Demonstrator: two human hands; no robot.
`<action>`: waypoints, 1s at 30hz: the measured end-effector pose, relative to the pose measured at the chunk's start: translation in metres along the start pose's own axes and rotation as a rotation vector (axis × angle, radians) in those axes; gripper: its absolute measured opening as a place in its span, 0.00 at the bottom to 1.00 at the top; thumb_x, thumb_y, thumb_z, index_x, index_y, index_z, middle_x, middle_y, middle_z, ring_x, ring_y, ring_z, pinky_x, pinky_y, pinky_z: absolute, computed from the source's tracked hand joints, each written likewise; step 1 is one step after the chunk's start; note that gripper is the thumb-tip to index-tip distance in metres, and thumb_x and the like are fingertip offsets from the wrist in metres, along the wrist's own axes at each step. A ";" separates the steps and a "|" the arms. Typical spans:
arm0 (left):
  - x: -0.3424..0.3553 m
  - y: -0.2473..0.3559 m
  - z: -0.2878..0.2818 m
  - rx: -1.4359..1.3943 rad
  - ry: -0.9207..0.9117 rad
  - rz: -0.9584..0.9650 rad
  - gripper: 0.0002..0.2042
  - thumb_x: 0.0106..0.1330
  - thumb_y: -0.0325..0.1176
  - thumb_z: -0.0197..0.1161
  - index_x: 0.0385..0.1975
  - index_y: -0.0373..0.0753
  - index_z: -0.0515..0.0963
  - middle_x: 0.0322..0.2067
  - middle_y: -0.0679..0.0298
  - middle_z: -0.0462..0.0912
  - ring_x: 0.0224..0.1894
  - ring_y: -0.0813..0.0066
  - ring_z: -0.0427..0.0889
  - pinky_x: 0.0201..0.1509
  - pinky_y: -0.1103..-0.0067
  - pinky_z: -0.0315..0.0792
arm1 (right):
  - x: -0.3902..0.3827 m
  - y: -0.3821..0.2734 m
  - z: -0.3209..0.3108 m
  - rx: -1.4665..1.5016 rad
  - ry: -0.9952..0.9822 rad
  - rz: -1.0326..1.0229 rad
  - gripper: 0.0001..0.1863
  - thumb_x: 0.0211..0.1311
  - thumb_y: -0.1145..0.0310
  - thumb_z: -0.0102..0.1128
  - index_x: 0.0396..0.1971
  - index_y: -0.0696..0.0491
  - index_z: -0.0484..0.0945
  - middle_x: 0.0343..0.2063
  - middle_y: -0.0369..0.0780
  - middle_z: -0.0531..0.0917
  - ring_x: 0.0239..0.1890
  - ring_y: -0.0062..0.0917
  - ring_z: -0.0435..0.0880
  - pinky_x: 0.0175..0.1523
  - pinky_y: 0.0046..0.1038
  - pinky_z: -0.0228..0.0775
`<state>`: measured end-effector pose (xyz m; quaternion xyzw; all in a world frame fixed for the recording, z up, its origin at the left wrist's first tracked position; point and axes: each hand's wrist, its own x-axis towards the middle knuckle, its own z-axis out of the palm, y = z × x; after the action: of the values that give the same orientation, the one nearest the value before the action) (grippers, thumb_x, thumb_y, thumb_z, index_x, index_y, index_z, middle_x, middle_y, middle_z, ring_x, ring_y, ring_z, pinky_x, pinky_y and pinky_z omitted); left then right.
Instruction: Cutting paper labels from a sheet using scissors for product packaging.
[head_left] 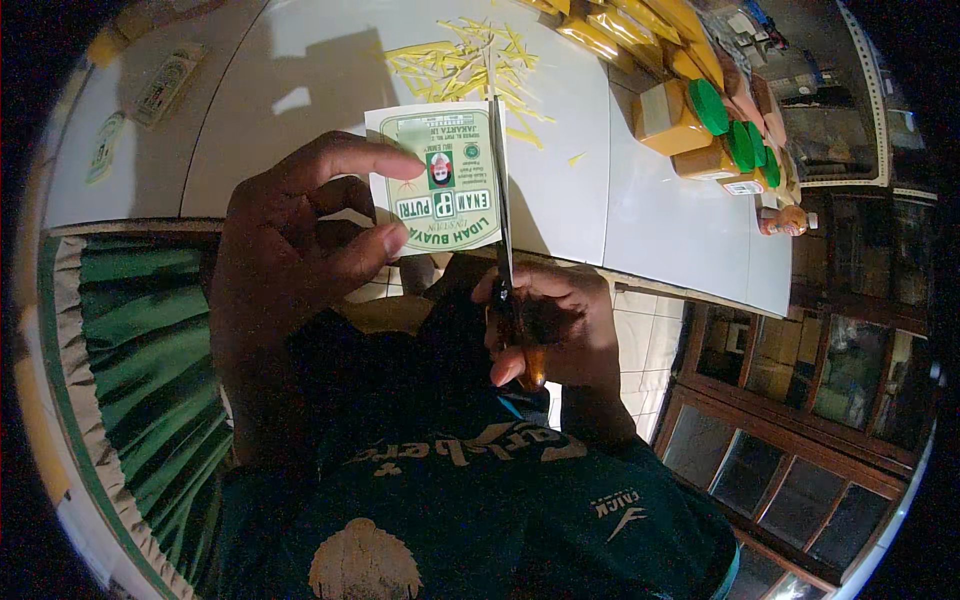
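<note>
A green-and-white printed paper label (pixel 435 215) is held up in front of me over the near edge of the table. My left hand (pixel 290 215) grips it by its left side, index finger stretched across its face and thumb near the lower left corner. My right hand (pixel 560 325) is closed round the orange-brown handles of a pair of scissors (pixel 503 230). Their blades point away from me along the label's right edge, with a narrow white strip of paper beyond them. How far apart the blades are is hard to see.
Thin yellow and white paper offcuts (pixel 465 65) lie heaped on the white tiled table (pixel 565 190). At right stand jars with green lids (pixel 708 108), yellow packets (pixel 620 35) and a small bottle (pixel 785 221). Labels (pixel 165 88) lie at far left. A green curtain (pixel 145 340) hangs below the table.
</note>
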<state>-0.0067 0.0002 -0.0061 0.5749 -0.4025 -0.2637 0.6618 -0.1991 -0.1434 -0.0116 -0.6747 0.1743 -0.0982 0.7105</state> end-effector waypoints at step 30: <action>0.009 -0.018 0.000 0.019 0.233 0.029 0.10 0.55 0.16 0.57 0.36 0.36 0.73 0.38 0.62 0.77 0.45 0.74 0.76 0.46 0.80 0.72 | 0.043 -0.003 -0.015 0.237 -0.045 -0.089 0.57 0.39 0.26 0.54 0.47 0.72 0.65 0.28 0.45 0.78 0.27 0.27 0.78 0.29 0.22 0.69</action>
<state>0.0001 -0.0102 -0.0217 0.6021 -0.3335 -0.1816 0.7023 -0.1649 -0.1734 -0.0145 -0.5951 0.1156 -0.1344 0.7839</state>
